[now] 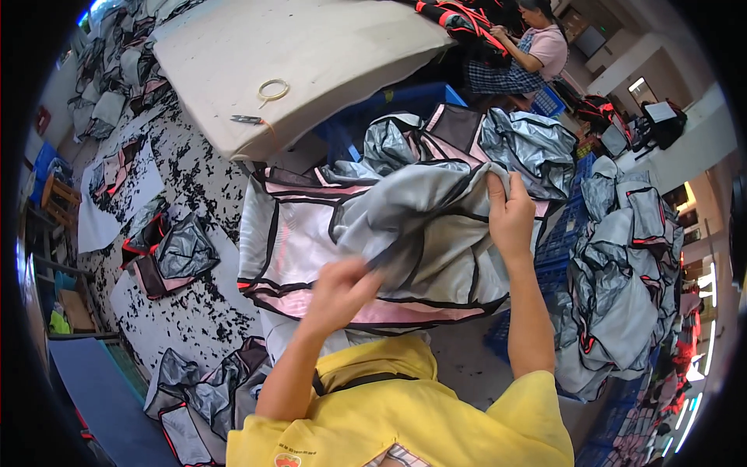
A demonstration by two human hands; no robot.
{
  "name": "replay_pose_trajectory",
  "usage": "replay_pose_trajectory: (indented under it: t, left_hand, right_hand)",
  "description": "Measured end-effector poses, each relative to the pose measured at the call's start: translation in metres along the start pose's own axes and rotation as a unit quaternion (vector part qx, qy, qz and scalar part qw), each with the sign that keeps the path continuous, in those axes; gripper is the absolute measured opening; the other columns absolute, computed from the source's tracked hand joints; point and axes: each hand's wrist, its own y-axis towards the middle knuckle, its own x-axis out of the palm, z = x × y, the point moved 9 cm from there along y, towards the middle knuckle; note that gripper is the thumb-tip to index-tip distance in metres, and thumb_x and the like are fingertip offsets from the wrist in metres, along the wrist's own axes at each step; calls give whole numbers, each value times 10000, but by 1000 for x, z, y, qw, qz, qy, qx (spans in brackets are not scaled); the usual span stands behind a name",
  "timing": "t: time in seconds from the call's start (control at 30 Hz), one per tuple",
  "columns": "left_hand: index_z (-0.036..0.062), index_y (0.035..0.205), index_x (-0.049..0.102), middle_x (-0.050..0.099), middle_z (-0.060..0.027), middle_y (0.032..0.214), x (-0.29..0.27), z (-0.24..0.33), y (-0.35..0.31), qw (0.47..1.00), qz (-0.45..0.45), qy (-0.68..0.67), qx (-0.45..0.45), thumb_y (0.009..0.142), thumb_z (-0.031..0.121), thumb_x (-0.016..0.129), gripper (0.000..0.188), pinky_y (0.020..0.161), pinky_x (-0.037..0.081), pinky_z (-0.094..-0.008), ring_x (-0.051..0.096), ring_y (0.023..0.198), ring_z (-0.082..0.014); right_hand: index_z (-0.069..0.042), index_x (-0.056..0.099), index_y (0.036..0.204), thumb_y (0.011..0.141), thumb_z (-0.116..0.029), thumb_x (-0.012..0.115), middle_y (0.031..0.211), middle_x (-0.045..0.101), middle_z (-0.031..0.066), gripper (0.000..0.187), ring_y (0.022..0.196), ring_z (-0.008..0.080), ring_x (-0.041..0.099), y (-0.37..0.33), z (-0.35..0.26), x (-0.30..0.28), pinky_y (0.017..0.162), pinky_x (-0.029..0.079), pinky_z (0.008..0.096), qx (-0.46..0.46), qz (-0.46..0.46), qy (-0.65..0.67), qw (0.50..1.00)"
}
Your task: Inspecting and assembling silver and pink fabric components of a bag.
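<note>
A half-sewn silver-lined bag (307, 233) is spread in front of me, with white and pink panels and black binding along its seams. My right hand (510, 210) pinches its upper right edge between thumb and fingers and lifts the grey lining. Lower down, my left hand (338, 294) is over the bag's middle, curled closed and blurred by motion. Something dark and smeared shows at its fingertips, too blurred to name. Just beyond lie more silver and black-edged bag pieces (529, 144), bunched together.
A pale table (311, 47) carries thread snips (247, 120) and a ring of cord (272, 89). Blue crates (560, 237) and piled bags (615, 288) stand at right. Black scraps litter the floor (206, 175) at left, among loose bags (187, 247). A person (537, 50) handles a red-black bag behind.
</note>
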Motion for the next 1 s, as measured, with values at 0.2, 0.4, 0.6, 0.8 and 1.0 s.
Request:
replay_pose_trajectory:
  t: [0.2,0.4,0.6,0.8,1.0]
  left_hand:
    - [122,658,513,453,51,572,-71,-50,-82,916,129,-349,-152,905,173,696,312,430,275,-233,403,439,-54]
    - [121,720,530,443,55,594,-30,-105,-120,883,146,-392,-215,967,177,684,296,433,241,-250,349,461,-49]
    - [111,753,550,530,26,617,-13,-116,-128,870,124,-417,-231,980,190,671,269,424,283,-235,417,457,-52]
    - [50,905,644,621,-4,719,-13,-115,-120,928,30,-314,-200,1061,289,596,289,577,448,-248,588,616,-85]
    - [8,1210,638,689,-69,1015,-73,-98,-61,960,218,-153,-88,1003,168,687,267,754,534,-283,661,902,-141]
  right_hand:
    - [-23,652,1144,982,-226,747,961,712,159,276,853,344,680,-34,-31,17,759,525,415,-84,-23,6,996]
    - [-82,634,1291,945,-214,761,1219,656,106,391,1260,366,594,-86,-133,-1,1040,473,520,-326,36,-59,943]
    - [-117,733,1062,790,-235,770,1018,661,54,299,981,277,632,-129,-140,42,904,500,453,-403,-214,-120,882]
    - [-110,747,988,739,-142,698,931,658,21,255,890,253,640,-144,-118,31,843,486,433,-384,-230,-113,887]
    - [-108,753,984,749,-129,697,951,668,29,243,904,252,644,-144,-118,29,849,489,438,-373,-238,-106,891]
